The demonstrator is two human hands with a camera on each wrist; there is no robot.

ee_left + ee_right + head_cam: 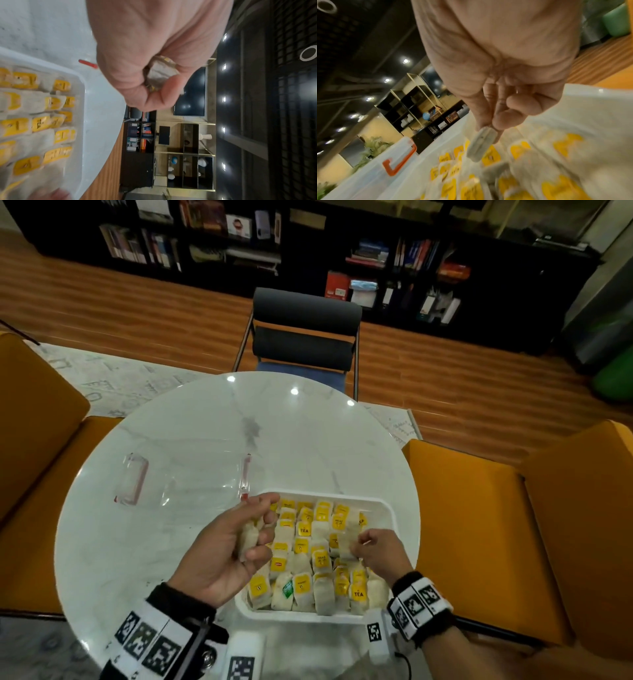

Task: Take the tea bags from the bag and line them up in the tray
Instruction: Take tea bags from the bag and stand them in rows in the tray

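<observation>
A white tray (pixel 388 510) on the round marble table holds several rows of tea bags (pixel 320 559) with yellow tags. My left hand (pixel 236 546) hovers over the tray's left edge, palm up, fingers curled round a small stack of tea bags (pixel 247 539), whose paper corner (pixel 161 71) shows in the left wrist view. My right hand (pixel 371 549) is over the tray's right side and pinches one tea bag (pixel 481 144) between thumb and fingers, hanging just above the rows. The clear zip bag (pixel 185 481) with red seals lies flat on the table to the left.
A dark chair (pixel 305 333) stands beyond the table's far edge. Orange seats (pixel 479 525) flank the table on both sides. The tray (pixel 82 86) lies near the table's front right edge.
</observation>
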